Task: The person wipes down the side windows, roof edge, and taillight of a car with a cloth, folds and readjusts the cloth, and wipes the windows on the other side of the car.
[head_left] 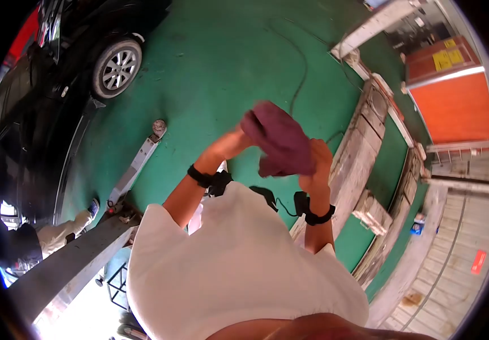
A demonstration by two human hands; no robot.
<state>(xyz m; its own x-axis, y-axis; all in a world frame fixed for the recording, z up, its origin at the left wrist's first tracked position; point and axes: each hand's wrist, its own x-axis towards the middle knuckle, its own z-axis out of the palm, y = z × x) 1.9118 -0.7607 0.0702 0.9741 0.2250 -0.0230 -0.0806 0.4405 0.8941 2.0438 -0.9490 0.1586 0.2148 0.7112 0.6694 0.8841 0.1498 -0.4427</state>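
Observation:
A crumpled maroon cloth [281, 139] is stretched between my two hands, above the green floor. My left hand [234, 143] grips its left edge, with the fingers closed and partly hidden by the fabric. On the other side, my right hand [319, 163] is closed on the cloth's lower right edge. The hands and the cloth are slightly blurred. Black bands [203, 177] with small dark units circle both my wrists.
A black car [52, 113] stands at the left, beside a lift arm [137, 164] and a grey post [74, 272]. Another person's leg [66, 232] shows behind the post. Worn ramp beams [357, 147] and an orange cabinet [454, 107] are at the right. A cable [301, 73] crosses the floor.

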